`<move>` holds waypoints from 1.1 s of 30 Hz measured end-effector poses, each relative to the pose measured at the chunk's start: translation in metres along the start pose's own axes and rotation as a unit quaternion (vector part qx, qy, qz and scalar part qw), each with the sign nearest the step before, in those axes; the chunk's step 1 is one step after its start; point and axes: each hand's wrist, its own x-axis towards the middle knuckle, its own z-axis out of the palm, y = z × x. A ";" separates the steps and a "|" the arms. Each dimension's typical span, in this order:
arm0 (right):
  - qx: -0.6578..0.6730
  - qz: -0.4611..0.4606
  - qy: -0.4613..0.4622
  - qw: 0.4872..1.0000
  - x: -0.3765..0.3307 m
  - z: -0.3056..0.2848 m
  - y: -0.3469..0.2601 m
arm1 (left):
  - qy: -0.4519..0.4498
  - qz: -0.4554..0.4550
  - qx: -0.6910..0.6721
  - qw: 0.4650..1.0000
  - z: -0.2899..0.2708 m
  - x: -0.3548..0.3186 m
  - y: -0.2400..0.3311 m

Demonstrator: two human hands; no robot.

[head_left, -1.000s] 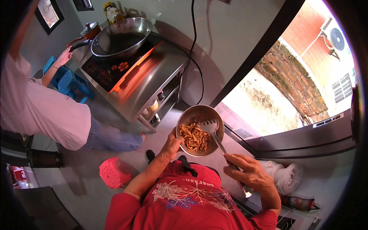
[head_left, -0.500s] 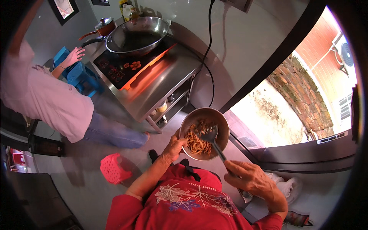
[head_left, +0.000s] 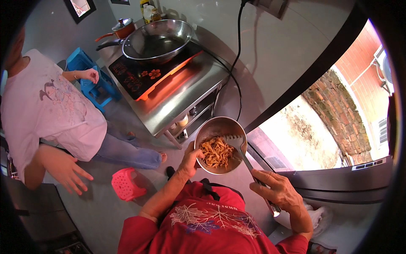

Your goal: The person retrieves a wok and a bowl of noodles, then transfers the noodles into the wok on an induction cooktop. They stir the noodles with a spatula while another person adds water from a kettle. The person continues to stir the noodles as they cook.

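My left hand [head_left: 190, 162] grips the left rim of a round metal bowl [head_left: 215, 127], thumb over the edge. Brown cooked strips of food [head_left: 216, 153] are heaped in the bowl; their kind I cannot make out. My right hand [head_left: 278, 189] is wrapped round the long handle of a slotted spatula [head_left: 236, 143]. Its head is inside the bowl, against the right wall beside the food. The bowl is held in the air in front of my red shirt, tilted so its inside faces me.
A wide steel wok [head_left: 158, 40] sits on an induction cooktop [head_left: 152, 84] on a steel counter [head_left: 186, 95]. Behind it stands a small lidded pot [head_left: 123, 28]. A co-worker [head_left: 55, 106] is at left, near blue stools [head_left: 99, 86]. A pink stool [head_left: 128, 185] stands on the floor.
The spatula's head has turned and shifted right to the bowl's wall, and the strips lie more spread out. The co-worker has turned, lowering one hand and bringing the other into view.
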 end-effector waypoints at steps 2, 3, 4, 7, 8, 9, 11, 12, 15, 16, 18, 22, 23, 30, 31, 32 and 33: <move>-0.003 0.007 0.006 1.000 0.000 0.001 0.008 | 0.006 0.007 -0.009 1.000 0.003 0.000 0.000; 0.003 0.025 0.008 1.000 -0.002 0.002 0.010 | 0.000 0.007 -0.012 1.000 0.006 0.001 0.000; 0.009 0.042 0.009 0.999 -0.004 0.003 0.011 | -0.006 0.007 -0.016 1.000 0.009 0.001 0.000; 0.029 0.065 0.001 0.997 -0.010 0.004 0.012 | 0.000 -0.004 -0.024 1.000 0.012 0.004 -0.004; 0.036 0.057 0.003 0.998 -0.013 0.007 0.014 | 0.011 -0.013 -0.028 0.999 0.010 0.008 -0.007; 0.044 0.049 0.005 0.998 -0.016 0.009 0.014 | 0.021 -0.022 -0.032 0.999 0.007 0.012 -0.011; 0.061 0.033 0.008 0.998 -0.019 0.010 0.010 | 0.036 -0.019 -0.055 0.998 0.006 0.018 -0.019; 0.068 0.031 0.007 0.997 -0.022 0.010 0.009 | 0.043 -0.018 -0.066 0.997 0.007 0.020 -0.022; 0.063 0.039 0.025 0.997 -0.024 0.001 0.004 | 0.060 -0.020 -0.088 0.994 0.015 0.018 -0.023; 0.065 0.056 0.037 0.996 -0.025 -0.004 0.001 | 0.048 -0.005 -0.088 0.995 0.014 0.019 -0.024; 0.076 0.075 0.081 0.991 -0.031 -0.005 0.000 | 0.037 0.019 -0.088 0.995 0.013 0.017 -0.024; 0.100 0.032 0.078 0.991 -0.030 -0.008 -0.011 | 0.063 0.038 -0.071 0.995 0.018 0.008 -0.012; 0.091 0.028 0.067 0.993 -0.026 -0.005 -0.013 | 0.060 0.039 -0.074 0.995 0.015 0.006 -0.011; 0.095 0.030 0.075 0.992 -0.001 0.014 -0.016 | 0.057 0.067 -0.071 0.994 -0.028 0.012 -0.024; 0.088 0.018 0.083 0.992 0.010 0.016 -0.019 | 0.042 0.080 -0.089 0.992 -0.024 0.008 -0.012; 0.078 0.011 0.085 0.993 0.021 0.015 -0.026 | 0.043 0.107 -0.070 0.991 -0.037 0.011 -0.011; 0.067 0.008 0.087 0.994 0.030 0.014 -0.029 | 0.040 0.076 -0.101 0.991 -0.032 0.002 0.003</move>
